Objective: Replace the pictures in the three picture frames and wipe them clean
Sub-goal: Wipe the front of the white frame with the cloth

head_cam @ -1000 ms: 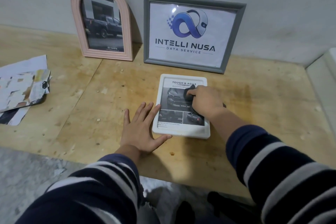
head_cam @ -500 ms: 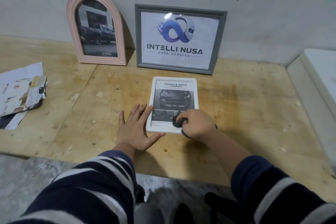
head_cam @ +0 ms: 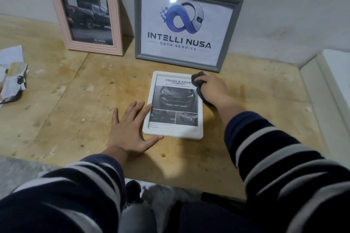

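All 3 frames already hold pictures, so the swapping looks done and the work now appears to be the wiping. The white frame (head_cam: 173,105) lies flat on the table (head_cam: 75,100), face up, showing a dark car under the heading "TOUGH & AGILE". The right hand (head_cam: 213,91) has its fingers curled round a dark cloth (head_cam: 197,79) and presses it onto the far right corner of that frame. The left hand (head_cam: 130,128) lies flat on the table with fingers spread and straight, gripping nothing; its fingertips touch the frame's left edge and its thumb reaches along the near edge, which reads as bracing the frame against sliding.

Behind, leaning upright against the wall, stand the pink arched frame (head_cam: 56,5) with a pickup truck photo, on the far left, and the grey frame (head_cam: 138,24) with the "INTELLI NUSA DATA SERVICE" logo, just right of it. Whether those 2 have been wiped cannot be told from here; a bright reflection sits on the grey frame's glass, nothing more.

At the left edge of the table lies a pile of crumpled papers (head_cam: 13,79), probably the removed pictures, though that is a guess.

By my reading the white frame is the 1 in hand, with its glass and rim partly covered, and standing it up with the others would follow
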